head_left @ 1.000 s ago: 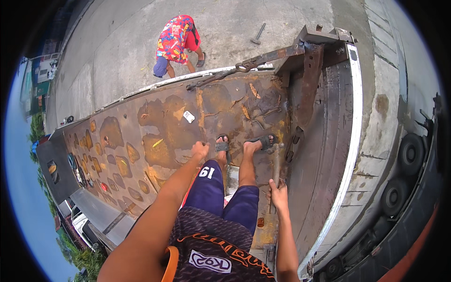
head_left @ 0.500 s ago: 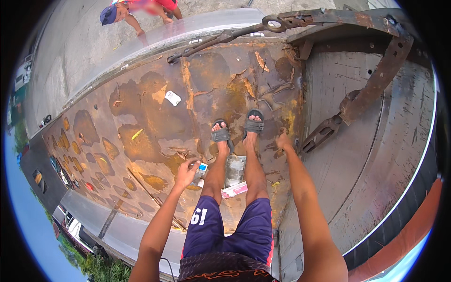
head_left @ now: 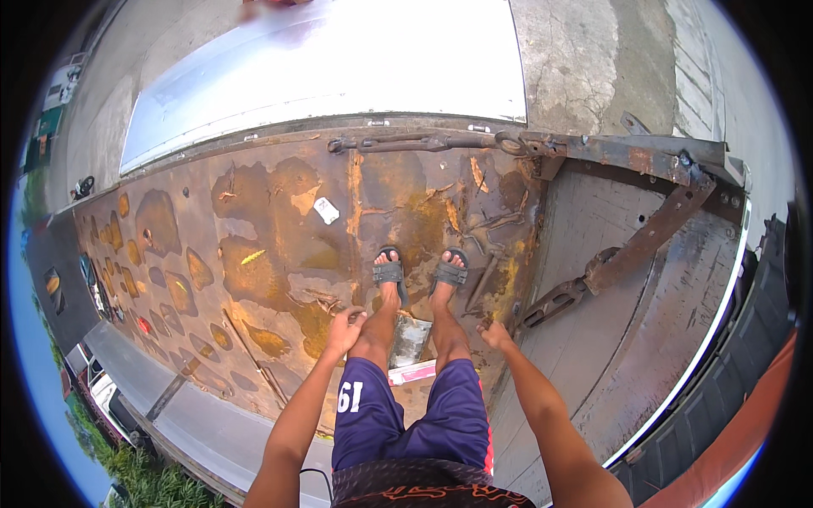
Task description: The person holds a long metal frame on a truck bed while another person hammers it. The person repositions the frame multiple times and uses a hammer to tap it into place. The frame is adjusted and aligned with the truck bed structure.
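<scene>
My left hand [head_left: 345,331] is closed beside my left knee; whatever its fingers hold, if anything, is hidden. My right hand [head_left: 494,333] hangs just right of my right knee with its fingers curled in, and nothing shows in it. Between my lower legs lies a grey, worn flat piece [head_left: 410,340] on the rusty floor. Against its near end is a pink and white box [head_left: 412,372], partly covered by my legs. Farther off, a small white packet [head_left: 326,211] lies flat on the floor, out of reach of both hands.
I stand in sandals on a stained, rusty metal truck bed [head_left: 288,271] with damp patches and leaves. A jointed steel bar [head_left: 648,229] leans along the metal wall at right. A bright white panel [head_left: 339,68] hangs past the far edge. A thin stick [head_left: 254,356] lies left.
The view has tilted outward. My right hand has drawn back toward my knee. The small blue and white item at my left hand no longer shows. The person beyond the edge is mostly out of view.
</scene>
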A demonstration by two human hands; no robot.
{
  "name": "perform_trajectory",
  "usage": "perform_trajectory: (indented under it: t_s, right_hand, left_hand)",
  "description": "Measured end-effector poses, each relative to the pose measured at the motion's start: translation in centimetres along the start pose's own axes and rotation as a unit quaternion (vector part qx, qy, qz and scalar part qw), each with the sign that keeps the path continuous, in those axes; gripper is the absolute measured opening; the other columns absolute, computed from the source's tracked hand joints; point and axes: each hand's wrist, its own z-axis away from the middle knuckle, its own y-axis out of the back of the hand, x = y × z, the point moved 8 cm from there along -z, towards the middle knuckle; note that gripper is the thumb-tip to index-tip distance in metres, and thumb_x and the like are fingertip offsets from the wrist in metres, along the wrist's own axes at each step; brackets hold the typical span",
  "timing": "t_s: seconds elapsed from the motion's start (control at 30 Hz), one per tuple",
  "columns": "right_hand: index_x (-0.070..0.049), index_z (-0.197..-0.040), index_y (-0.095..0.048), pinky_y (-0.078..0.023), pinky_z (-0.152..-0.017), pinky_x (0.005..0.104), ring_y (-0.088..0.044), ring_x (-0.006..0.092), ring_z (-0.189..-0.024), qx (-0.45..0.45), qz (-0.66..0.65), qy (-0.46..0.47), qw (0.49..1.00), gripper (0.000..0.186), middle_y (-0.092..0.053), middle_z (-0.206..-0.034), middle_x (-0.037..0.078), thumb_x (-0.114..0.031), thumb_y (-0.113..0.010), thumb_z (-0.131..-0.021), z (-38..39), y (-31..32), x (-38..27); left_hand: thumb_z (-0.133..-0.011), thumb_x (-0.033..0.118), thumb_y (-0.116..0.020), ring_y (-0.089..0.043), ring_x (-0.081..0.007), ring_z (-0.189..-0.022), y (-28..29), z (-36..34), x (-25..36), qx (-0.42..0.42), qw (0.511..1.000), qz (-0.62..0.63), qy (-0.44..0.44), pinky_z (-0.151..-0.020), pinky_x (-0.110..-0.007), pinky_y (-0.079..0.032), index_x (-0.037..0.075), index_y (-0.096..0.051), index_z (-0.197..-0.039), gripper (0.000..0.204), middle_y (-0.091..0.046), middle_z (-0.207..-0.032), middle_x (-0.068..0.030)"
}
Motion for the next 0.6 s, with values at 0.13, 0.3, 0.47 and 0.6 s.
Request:
perform_trajectory:
  t_s: [0.13, 0.3, 0.47, 0.6]
  right_hand:
    - [-0.006, -0.118, -0.067, -0.052, -0.092, 0.0501, -0.066, 0.0438, -0.11, 0.037, 0.028, 0.066, 0.997, 0.035, -0.073, -0.112, 0.022, -0.033, -0.065, -0.096, 1.7, 8.3, -11.1]
    - [-0.007, -0.12, -0.065, -0.054, -0.088, 0.0496, -0.069, 0.0405, -0.104, 0.107, 0.039, 0.248, 0.962, 0.03, -0.073, -0.109, 0.019, -0.027, -0.063, -0.099, 4.5, 20.0, -32.8]
    - [-0.006, -0.122, -0.062, -0.053, -0.086, 0.0497, -0.067, 0.0381, -0.098, 0.247, 0.124, 0.413, 0.868, 0.03, -0.07, -0.105, 0.016, -0.028, -0.062, -0.101, 7.6, 31.6, -55.4]
    - [-0.006, -0.122, -0.062, -0.049, -0.095, 0.0483, -0.063, 0.0349, -0.11, 0.335, 0.195, 0.394, 0.833, 0.031, -0.066, -0.117, 0.014, -0.031, -0.061, -0.103, 4.9, 41.4, -70.1]
  left_hand:
    - [-0.097, 0.032, -0.066, -0.072, -0.0315, -0.109, 2.7, -1.1, 9.0, 0.029, 0.994, 0.033, -0.097, -0.095, -0.042, -0.054, 0.003, -0.072, -0.121, 0.038, -0.074, -0.113, -0.0224]
    - [-0.096, 0.022, -0.069, -0.069, -0.0326, -0.108, 10.7, -3.9, 18.3, 0.091, 0.977, 0.08, -0.176, -0.096, -0.041, -0.052, 0.002, -0.072, -0.118, 0.03, -0.072, -0.118, -0.0172]
    - [-0.093, 0.021, -0.071, -0.068, -0.0309, -0.112, 27.0, -12.4, 33.0, 0.212, 0.911, 0.083, -0.343, -0.095, -0.041, -0.052, 0.003, -0.072, -0.118, 0.03, -0.071, -0.12, -0.0167]
    - [-0.096, 0.046, -0.068, -0.061, -0.0343, -0.125, 39.9, -21.1, 46.3, 0.267, 0.876, -0.041, -0.399, -0.102, -0.047, -0.05, 0.007, -0.063, -0.137, 0.057, -0.059, -0.142, -0.0195]
